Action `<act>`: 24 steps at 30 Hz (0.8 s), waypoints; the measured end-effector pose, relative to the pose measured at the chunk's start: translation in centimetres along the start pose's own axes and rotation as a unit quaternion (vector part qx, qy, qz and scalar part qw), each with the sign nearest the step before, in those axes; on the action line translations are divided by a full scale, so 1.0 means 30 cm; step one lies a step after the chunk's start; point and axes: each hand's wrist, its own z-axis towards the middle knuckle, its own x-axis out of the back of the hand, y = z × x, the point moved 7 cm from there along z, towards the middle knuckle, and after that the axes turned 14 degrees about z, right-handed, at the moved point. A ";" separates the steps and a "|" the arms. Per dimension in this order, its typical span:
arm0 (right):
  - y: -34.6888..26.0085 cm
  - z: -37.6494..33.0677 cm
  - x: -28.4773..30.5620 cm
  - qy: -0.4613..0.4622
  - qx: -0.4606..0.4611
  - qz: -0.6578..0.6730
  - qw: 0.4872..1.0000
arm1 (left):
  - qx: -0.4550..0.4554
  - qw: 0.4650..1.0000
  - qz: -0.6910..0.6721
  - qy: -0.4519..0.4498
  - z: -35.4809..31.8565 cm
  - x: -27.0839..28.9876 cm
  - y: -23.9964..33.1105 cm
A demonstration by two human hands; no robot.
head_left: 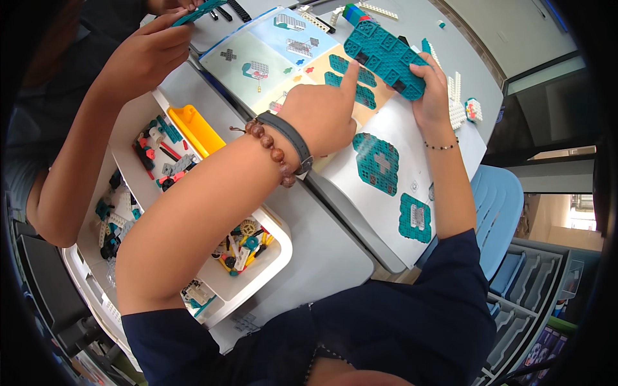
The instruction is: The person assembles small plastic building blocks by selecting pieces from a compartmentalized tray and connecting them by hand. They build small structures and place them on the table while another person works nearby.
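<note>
My right hand grips the lower right end of a teal studded building plate, tilted above an open instruction booklet. Black pieces sit in the plate, and blue and green bricks show at its far end. The index finger of my left hand is stretched out to the plate's near edge by a black piece; the other fingers curl, with nothing visible in them. Pictures of similar teal plates are printed on the pages below. The left forearm crosses over a parts bin.
A white bin of sorted pieces, with a yellow tray, stands at left. Another person's hand holds a teal piece at the upper left. White bricks lie right of the booklet; a blue chair stands beyond my right arm.
</note>
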 end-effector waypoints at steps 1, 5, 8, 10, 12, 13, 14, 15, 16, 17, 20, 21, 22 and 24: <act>0.001 -0.003 -0.004 -0.001 -0.005 -0.002 1.000 | 0.012 1.000 0.000 -0.002 0.004 0.001 -0.011; 0.003 -0.004 -0.009 -0.021 -0.016 -0.006 1.000 | 0.017 0.998 0.028 0.050 0.012 0.002 -0.028; 0.002 -0.002 -0.007 -0.020 -0.011 -0.004 1.000 | 0.007 0.997 0.015 0.078 0.009 0.015 -0.022; 0.000 -0.003 -0.010 -0.012 -0.005 -0.003 1.000 | -0.007 0.995 -0.008 0.104 -0.006 0.033 0.001; -0.003 -0.006 -0.016 -0.009 0.000 -0.004 1.000 | -0.036 0.995 -0.003 0.097 -0.007 0.029 0.035; -0.003 -0.005 -0.018 -0.012 -0.002 -0.005 1.000 | -0.049 0.994 0.001 0.093 -0.008 0.029 0.044; -0.005 -0.006 -0.018 -0.016 -0.004 -0.006 1.000 | -0.047 0.995 0.007 0.092 -0.006 0.028 0.040; -0.006 -0.008 -0.020 -0.020 -0.005 -0.006 1.000 | -0.045 0.995 0.012 0.090 -0.001 0.023 0.035; -0.008 -0.011 -0.023 -0.015 -0.003 -0.008 1.000 | -0.044 0.995 0.017 0.089 0.001 0.022 0.031; -0.012 -0.015 -0.030 -0.011 0.000 -0.011 1.000 | -0.050 0.994 0.011 0.092 0.000 0.021 0.033; -0.012 -0.019 -0.032 -0.001 0.007 -0.021 1.000 | -0.072 0.992 -0.003 0.100 -0.006 0.023 0.049; -0.012 -0.020 -0.030 0.002 0.009 -0.025 1.000 | -0.083 0.991 -0.006 0.103 -0.008 0.023 0.058; -0.012 -0.022 -0.032 -0.003 0.012 -0.028 1.000 | -0.094 0.990 -0.009 0.105 -0.010 0.021 0.064; -0.011 -0.026 -0.037 -0.012 0.016 -0.034 0.999 | -0.084 0.992 -0.003 0.090 -0.004 0.014 0.059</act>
